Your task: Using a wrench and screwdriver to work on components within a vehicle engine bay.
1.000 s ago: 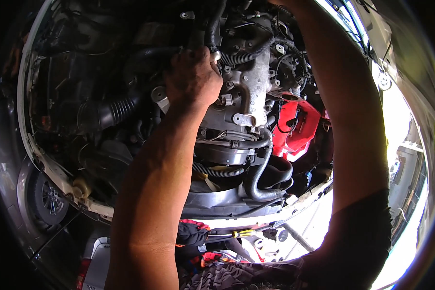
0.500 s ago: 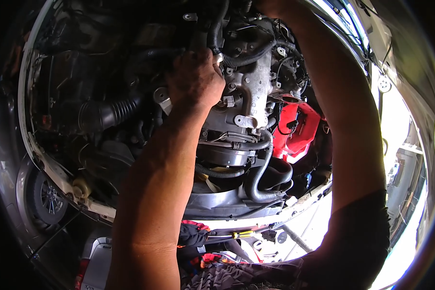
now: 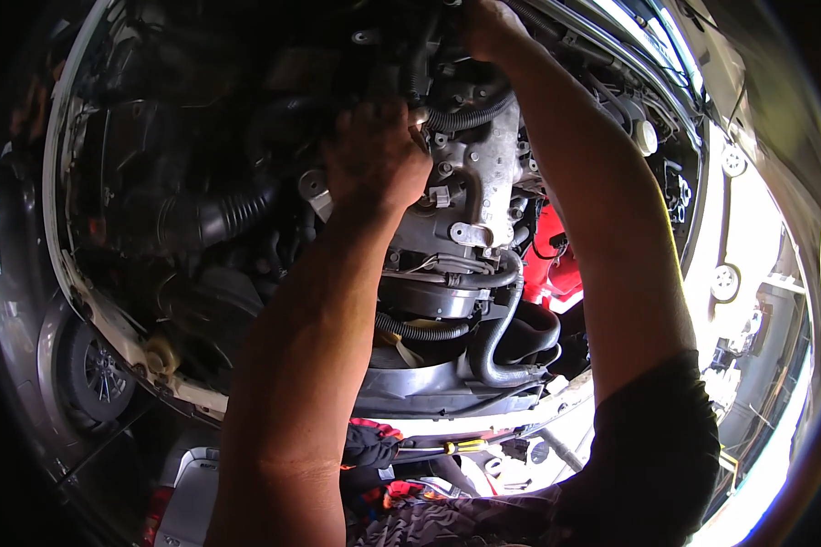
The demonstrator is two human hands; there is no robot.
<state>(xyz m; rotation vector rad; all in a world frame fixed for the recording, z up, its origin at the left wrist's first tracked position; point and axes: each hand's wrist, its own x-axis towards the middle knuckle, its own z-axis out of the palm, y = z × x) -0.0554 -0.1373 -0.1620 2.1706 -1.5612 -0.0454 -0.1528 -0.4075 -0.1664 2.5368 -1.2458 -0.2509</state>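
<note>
I see my left hand [image 3: 379, 150] with fingers curled at a small pale fitting [image 3: 418, 118] beside the black corrugated hose [image 3: 465, 115], left of the silver cast engine part [image 3: 493, 164]; what it grips is hidden. My right hand [image 3: 493, 32] reaches to the upper back of the engine, fingers bent over hoses, their tips and any object in them unclear. A red plastic piece [image 3: 555, 273] sits low on the right, partly behind my right forearm.
A ribbed intake tube [image 3: 233, 214] lies at left. Black hoses [image 3: 511, 365] run along the front. A screwdriver [image 3: 465, 447] and dark red cloth [image 3: 372, 442] lie near the front edge. A dark car with wheel [image 3: 100, 374] stands at left; bright ground with parked cars shows at right.
My right hand and forearm have moved left, uncovering more of the engine bay's right side and covering more of the red piece. My left hand has shifted slightly right and down in view.
</note>
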